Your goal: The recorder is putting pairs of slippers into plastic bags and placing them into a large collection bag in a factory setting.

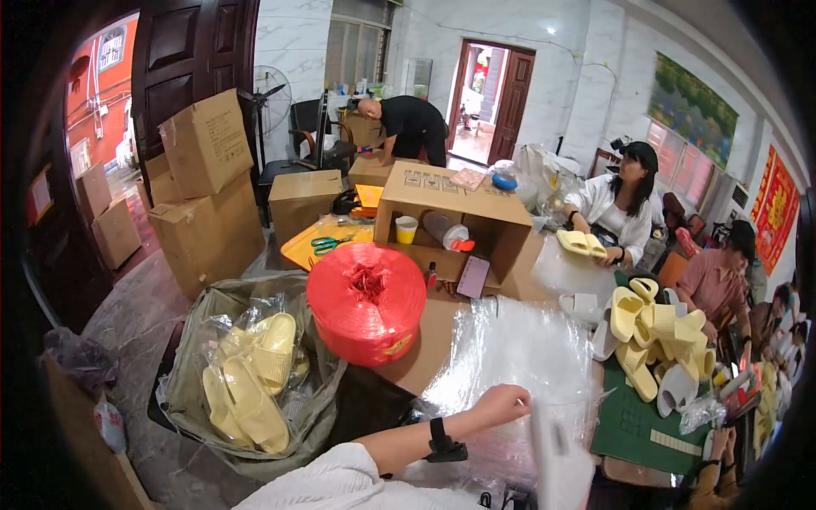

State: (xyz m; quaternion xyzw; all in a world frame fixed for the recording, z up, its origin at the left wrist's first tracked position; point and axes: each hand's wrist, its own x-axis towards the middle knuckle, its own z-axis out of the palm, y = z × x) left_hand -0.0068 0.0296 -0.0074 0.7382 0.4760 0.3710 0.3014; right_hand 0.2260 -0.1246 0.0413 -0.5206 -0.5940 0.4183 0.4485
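Note:
My left hand (pixel 503 405), with a black band on its wrist, reaches in over a stack of clear plastic bags (pixel 510 353) on the table. Its fingers are closed together; what they pinch, if anything, is too small to make out. Just right of the fingertips a white slipper (pixel 561 463) stands upright, blurred, with what looks like clear plastic around it. No part of my right hand shows. Farther right, loose yellow slippers (pixel 631 313) and white slippers (pixel 676 388) lie piled on a green mat (pixel 625 425).
A big red roll of plastic twine (pixel 365 306) stands left of the bags. Beyond it are green-handled scissors (pixel 327 245) and an open carton (pixel 459 200) holding cups. A lined bin (pixel 183 399) at left holds bagged yellow slippers (pixel 255 399). Co-workers (pixel 625 200) sit along the right.

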